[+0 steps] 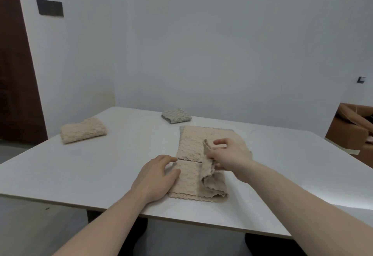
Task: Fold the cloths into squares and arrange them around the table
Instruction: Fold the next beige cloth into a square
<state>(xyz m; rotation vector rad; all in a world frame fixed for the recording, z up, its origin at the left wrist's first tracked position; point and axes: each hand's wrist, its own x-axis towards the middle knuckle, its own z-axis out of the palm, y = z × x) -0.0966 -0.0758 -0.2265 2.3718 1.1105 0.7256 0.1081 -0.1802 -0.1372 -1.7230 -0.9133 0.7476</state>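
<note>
Left hand [156, 177]: fingers loosely spread, resting on the left part of the near beige cloth [188, 177], palm down, pinning it to the table [80, 175]. Right hand [228, 152]: thumb and fingers pinch a raised edge of the same cloth, lifting a flap toward the centre.

Risk: the lifted flap is bunched and wrinkled. If laid down uneven, the fold will likely come out skewed rather than square. Should the left hand ease off, the cloth may slide on the smooth top.

A second flat beige cloth [193, 140] lies just beyond, touching the first. A folded beige cloth [82, 132] sits far left; a folded grey cloth [176, 115] sits at the far edge.
</note>
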